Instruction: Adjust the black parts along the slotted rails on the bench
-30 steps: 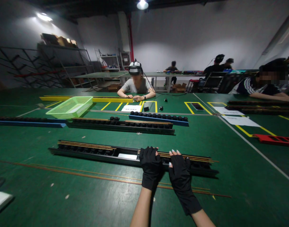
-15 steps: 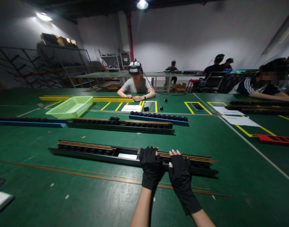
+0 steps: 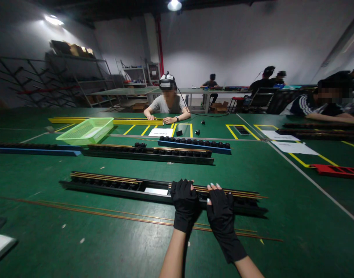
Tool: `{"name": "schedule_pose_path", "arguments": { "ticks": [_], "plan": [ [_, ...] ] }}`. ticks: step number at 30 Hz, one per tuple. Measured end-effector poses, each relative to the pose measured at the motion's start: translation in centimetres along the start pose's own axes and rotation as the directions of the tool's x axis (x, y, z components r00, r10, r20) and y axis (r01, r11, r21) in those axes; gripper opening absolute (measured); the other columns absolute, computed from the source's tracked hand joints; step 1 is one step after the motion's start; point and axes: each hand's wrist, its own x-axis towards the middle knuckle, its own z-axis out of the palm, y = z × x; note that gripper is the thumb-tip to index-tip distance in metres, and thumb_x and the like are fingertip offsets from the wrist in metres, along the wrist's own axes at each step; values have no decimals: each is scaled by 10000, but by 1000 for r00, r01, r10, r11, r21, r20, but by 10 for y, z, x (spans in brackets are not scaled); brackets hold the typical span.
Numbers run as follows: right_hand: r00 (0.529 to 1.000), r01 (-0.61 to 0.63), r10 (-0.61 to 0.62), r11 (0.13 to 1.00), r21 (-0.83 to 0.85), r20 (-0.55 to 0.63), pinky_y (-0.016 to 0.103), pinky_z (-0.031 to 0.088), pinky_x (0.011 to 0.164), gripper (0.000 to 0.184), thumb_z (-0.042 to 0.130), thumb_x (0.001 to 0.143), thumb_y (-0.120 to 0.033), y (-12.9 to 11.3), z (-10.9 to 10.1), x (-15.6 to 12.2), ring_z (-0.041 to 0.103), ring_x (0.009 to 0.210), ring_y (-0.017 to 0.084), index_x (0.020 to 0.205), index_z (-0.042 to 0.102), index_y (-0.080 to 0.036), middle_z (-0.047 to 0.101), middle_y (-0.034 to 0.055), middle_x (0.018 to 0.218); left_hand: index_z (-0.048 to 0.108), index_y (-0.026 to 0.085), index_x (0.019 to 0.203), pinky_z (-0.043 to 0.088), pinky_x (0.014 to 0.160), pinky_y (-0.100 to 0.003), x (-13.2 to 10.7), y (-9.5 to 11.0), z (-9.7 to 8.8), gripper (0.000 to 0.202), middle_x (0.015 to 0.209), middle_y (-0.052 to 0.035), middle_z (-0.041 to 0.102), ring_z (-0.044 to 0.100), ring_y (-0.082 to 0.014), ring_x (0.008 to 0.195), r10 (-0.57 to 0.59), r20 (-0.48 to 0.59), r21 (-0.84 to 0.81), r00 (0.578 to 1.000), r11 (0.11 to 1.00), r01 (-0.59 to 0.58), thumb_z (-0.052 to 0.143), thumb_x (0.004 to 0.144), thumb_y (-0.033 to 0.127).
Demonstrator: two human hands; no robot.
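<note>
- we look down a long room with pale grey walls (image 3: 223,46) under a dark ceiling (image 3: 107,4)
- a round lamp (image 3: 174,5) hangs at the top of our view, and a second light (image 3: 53,20) glows high on the left
- a red pipe (image 3: 158,46) runs up the far corner
- to our left stand dark metal shelves (image 3: 75,77) with cardboard boxes (image 3: 74,49) on top
- white shelves (image 3: 133,73) sit against the far wall
- long tables (image 3: 194,91) cross the back, a box (image 3: 219,108) on the floor beneath
- a folding chair (image 3: 260,98) stands at the right

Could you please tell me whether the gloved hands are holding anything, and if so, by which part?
Neither visibly grips anything: the left hand and right hand lie across the black rail and its brass-coloured rods, near mid-length.
</note>
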Motion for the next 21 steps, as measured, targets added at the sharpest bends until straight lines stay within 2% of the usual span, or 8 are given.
{"name": "schedule_pose_path", "arguments": {
  "ticks": [5, 14, 21],
  "plan": [
    [1000, 0, 0, 1000, -1, -1, 491, 204, 1178, 531, 416, 924, -157, -1, 0, 1, 410, 1404, 234, 1454, 439, -181, 606, 112, 1372, 683, 190, 893, 372, 937, -419, 1, 0, 0, 261, 842, -53, 705, 611, -232, 853, 19, -13, 3, 1000, 1000, -18, 431, 928, 133],
    [1000, -6, 7, 1000, 11, -7, 483, 206, 1175, 564, 412, 921, -158, 0, 0, 1, 410, 1406, 229, 1484, 403, -197, 607, 106, 1371, 687, 199, 896, 365, 955, -428, 1, 1, -1, 274, 829, -46, 701, 602, -235, 848, -6, -10, -18, 1000, 1000, 6, 422, 934, 145],
    [1000, 2, -2, 1000, 14, -10, 488, 202, 1175, 521, 411, 923, -155, 0, -1, 1, 409, 1405, 235, 1442, 448, -179, 608, 116, 1367, 690, 197, 894, 367, 956, -430, 1, 1, 0, 278, 845, -50, 711, 607, -239, 864, 1, -28, -15, 1000, 1000, -1, 420, 932, 142]
  ]
}}
